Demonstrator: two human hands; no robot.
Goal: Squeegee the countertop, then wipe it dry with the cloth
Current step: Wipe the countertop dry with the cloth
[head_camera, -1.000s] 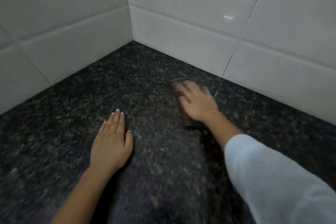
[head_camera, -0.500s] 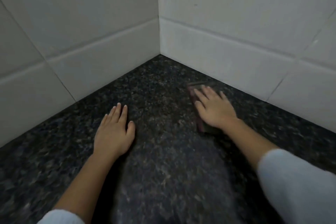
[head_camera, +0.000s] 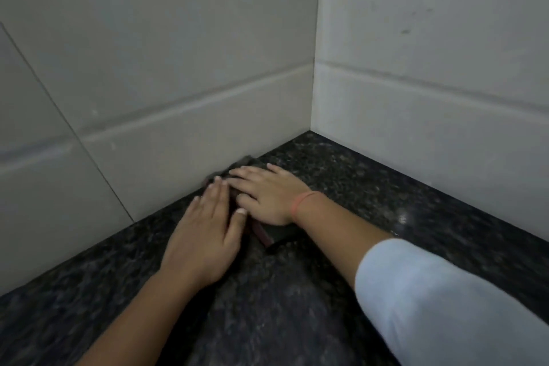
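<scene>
A dark cloth with a reddish edge (head_camera: 267,235) lies flat on the black speckled granite countertop (head_camera: 297,306), pushed against the left tiled wall. My right hand (head_camera: 267,193) presses flat on it, fingers spread, an orange band at the wrist. My left hand (head_camera: 205,235) lies flat beside it, its fingertips touching the cloth's left part. Most of the cloth is hidden under the hands. No squeegee is in view.
White tiled walls stand close on the left (head_camera: 148,83) and at the back right (head_camera: 430,68), meeting in a corner (head_camera: 313,128) just beyond the hands. The countertop stretches toward me and to the right.
My right hand has slid the cloth leftward up to the left wall. My left hand now touches the cloth, no longer resting apart. The view has turned left.
</scene>
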